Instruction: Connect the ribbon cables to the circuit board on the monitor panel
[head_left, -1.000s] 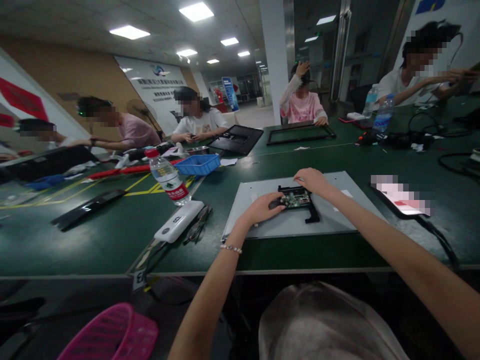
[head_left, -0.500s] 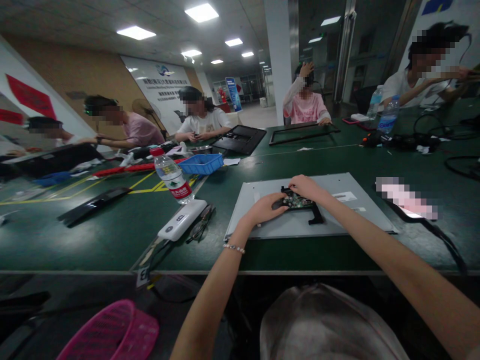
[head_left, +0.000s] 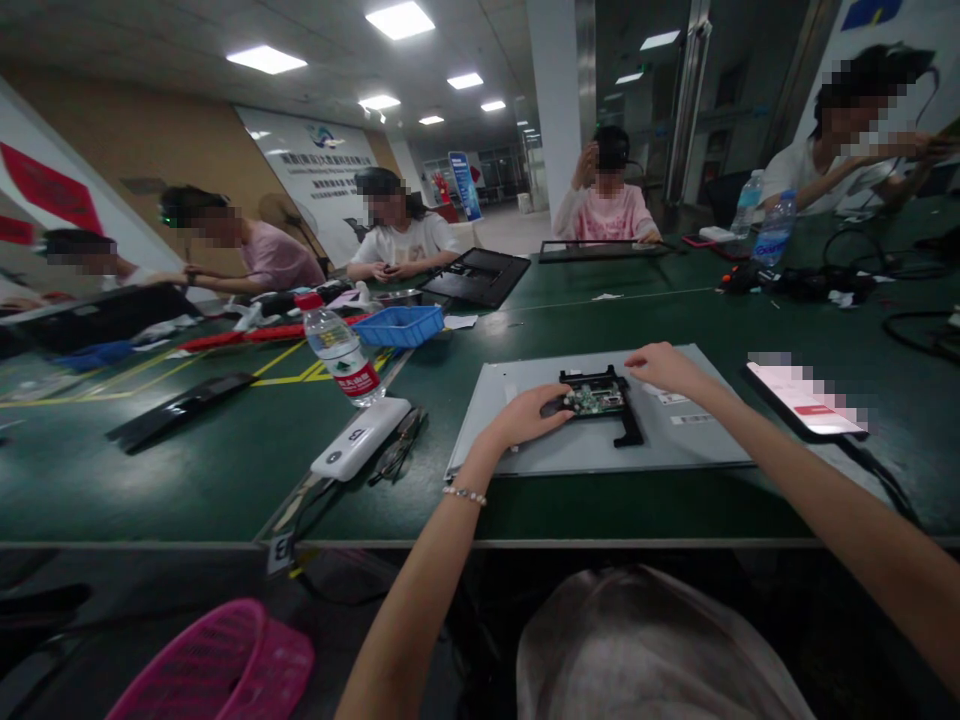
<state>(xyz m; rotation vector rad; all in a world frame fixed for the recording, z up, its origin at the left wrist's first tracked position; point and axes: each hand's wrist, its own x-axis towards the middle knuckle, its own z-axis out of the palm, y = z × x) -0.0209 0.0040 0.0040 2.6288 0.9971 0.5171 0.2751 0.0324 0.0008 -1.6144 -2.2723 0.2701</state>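
Observation:
A grey flat metal-backed panel (head_left: 487, 420) lies on the green table in front of me. On it sits a black plastic bracket (head_left: 631, 425) carrying a green circuit board (head_left: 600, 400). My left hand (head_left: 531, 415) grips the left side of the board, thumb at the near side and fingers at the far side. Just past the bracket's upper right corner, my right hand (head_left: 661, 368) hovers over the panel, fingers loosely stretched out and apart from the board. Nothing shows in that right hand.
Left of the panel are a white power bank (head_left: 360, 440), folded glasses (head_left: 399, 447), a water bottle (head_left: 341, 355) and a blue basket (head_left: 401, 328). A phone (head_left: 806, 400) with a cable lies to the right. Co-workers sit around the table; a black frame (head_left: 600, 252) is across from me.
My right hand has come off the board's far edge and moved right, uncovering the bracket's top. My left hand keeps its place. Across the table, the black frame has been tilted by a person.

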